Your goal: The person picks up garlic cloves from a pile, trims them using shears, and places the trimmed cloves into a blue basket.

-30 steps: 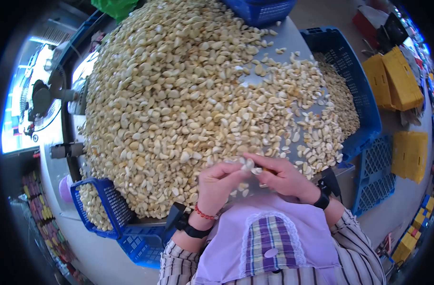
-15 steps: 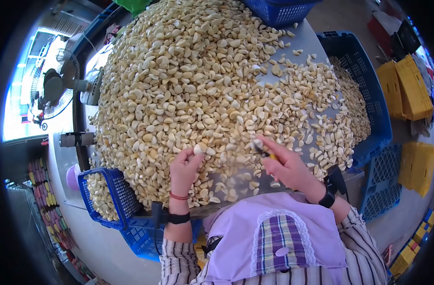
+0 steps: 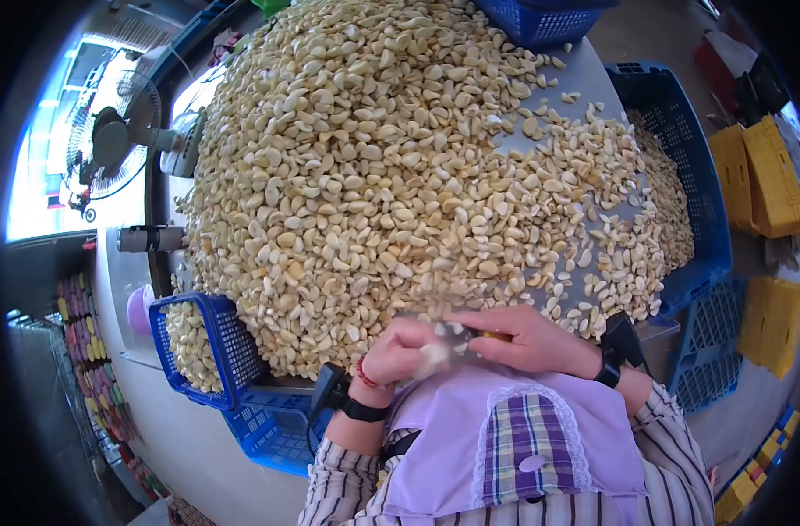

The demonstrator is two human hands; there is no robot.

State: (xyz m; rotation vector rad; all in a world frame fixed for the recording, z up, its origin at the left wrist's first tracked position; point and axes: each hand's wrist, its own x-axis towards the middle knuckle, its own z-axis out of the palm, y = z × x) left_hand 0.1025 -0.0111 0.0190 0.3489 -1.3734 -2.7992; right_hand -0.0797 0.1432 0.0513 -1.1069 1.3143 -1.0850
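Observation:
Low in front of the apron, my two hands meet at the near edge of a big pile of pale, curved kernels (image 3: 356, 167). Between thumb and fingers, my left hand (image 3: 396, 352) pinches one pale kernel (image 3: 433, 355), which is smeared by motion. My right hand (image 3: 524, 337) is closed around a small knife (image 3: 495, 335) with a yellow and black handle. Its blade end is blurred and points at the kernel, close to my left fingertips; whether it touches cannot be made out.
A blue basket (image 3: 231, 337) of kernels stands at the left table edge. Another blue basket (image 3: 549, 22) is at the back, and a large blue crate (image 3: 700, 167) holding kernels is on the right. A fan (image 3: 111, 136) stands left; yellow crates (image 3: 772, 180) lie far right.
Both hands have come together and drawn back toward the apron, my left moving right with a kernel, my right bringing the knife nearer. The view has shifted slightly.

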